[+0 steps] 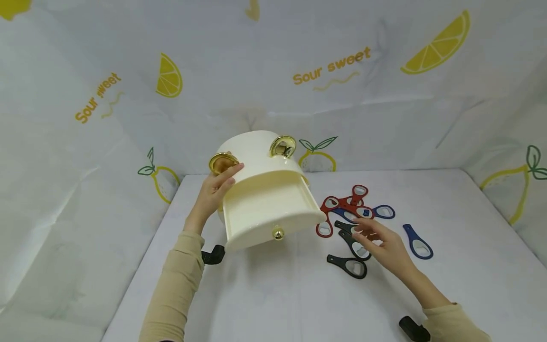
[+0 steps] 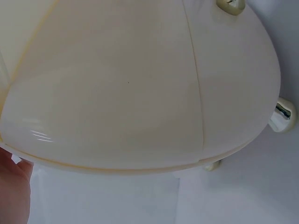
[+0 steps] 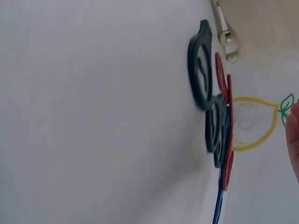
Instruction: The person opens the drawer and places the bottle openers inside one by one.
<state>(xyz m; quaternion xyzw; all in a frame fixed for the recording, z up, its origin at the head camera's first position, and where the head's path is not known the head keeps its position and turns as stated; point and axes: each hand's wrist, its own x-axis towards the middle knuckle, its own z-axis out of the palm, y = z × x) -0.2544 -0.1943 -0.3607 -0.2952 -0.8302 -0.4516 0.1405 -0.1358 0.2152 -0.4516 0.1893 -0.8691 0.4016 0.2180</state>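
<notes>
A glossy white box (image 1: 256, 154) with two gold fittings is tilted, its drawer (image 1: 267, 204) pulled out and a gold knob (image 1: 278, 233) on the drawer's front. My left hand (image 1: 212, 192) grips the box's left side beside one gold fitting. In the left wrist view the box's smooth underside (image 2: 126, 93) fills most of the picture. To the right, my right hand (image 1: 386, 244) hovers by black bottle openers (image 1: 347, 266), fingers loosely bent, holding nothing. Red bottle openers (image 1: 342, 204) and blue bottle openers (image 1: 383, 212) overlap behind them.
A lone blue bottle opener (image 1: 419, 243) lies right of the right hand on the white tabletop (image 1: 273, 304). White sheeting (image 1: 239, 85) with lemon prints rises behind and at both sides. Black wrist devices (image 1: 213, 255) are near both forearms.
</notes>
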